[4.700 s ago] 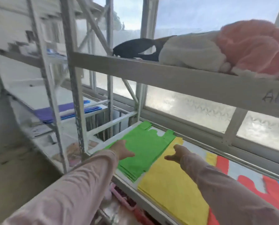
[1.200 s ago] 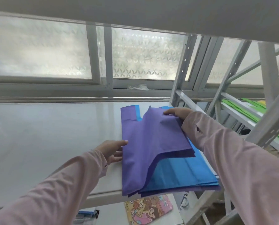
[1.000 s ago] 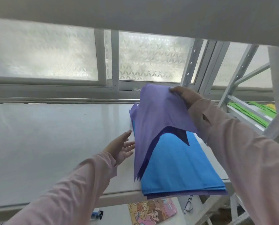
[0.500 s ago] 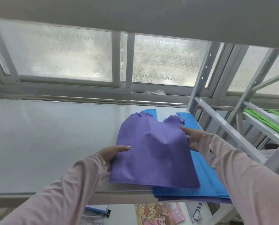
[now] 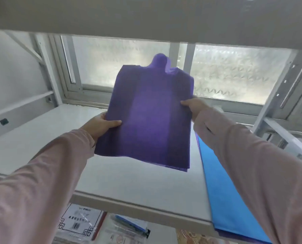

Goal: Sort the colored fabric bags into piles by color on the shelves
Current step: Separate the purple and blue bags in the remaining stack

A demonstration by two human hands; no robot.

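Purple bags (image 5: 152, 117): a thin stack, with several layers visible at the lower edge. It is held up clear of the shelf (image 5: 129, 182) and tilted toward the camera. The handle end points to 12 o'clock against the frosted window (image 5: 234, 71).

Left hand (image 5: 101, 125): it grips the stack's edge at 8 o'clock. The thumb lies across the near face and the fingers are hidden behind the fabric.

Right hand (image 5: 194, 106): it grips the opposite edge at 3 o'clock, thumb on the near face, with the other fingers out of sight behind the stack. Both arms wear pale pink sleeves (image 5: 50, 182).

Blue bags (image 5: 226, 199): a flat pile lying on the shelf at 4 o'clock from the held stack. It runs from behind the right sleeve to the front lip and overhangs it. A narrow purple edge (image 5: 234, 235) shows beneath the blue at the front, and its extent cannot be told.

The white shelf surface below the held stack, toward 6 o'clock, is bare. The underside of an upper shelf (image 5: 146, 14) spans the frame at 12 o'clock. A white perforated rack upright (image 5: 278, 95) stands at 3 o'clock.

On the lower level, at 7 o'clock, lies a printed packet in clear wrap (image 5: 80, 221). At 5 o'clock is a cartoon-printed item (image 5: 196, 238), only partly visible.
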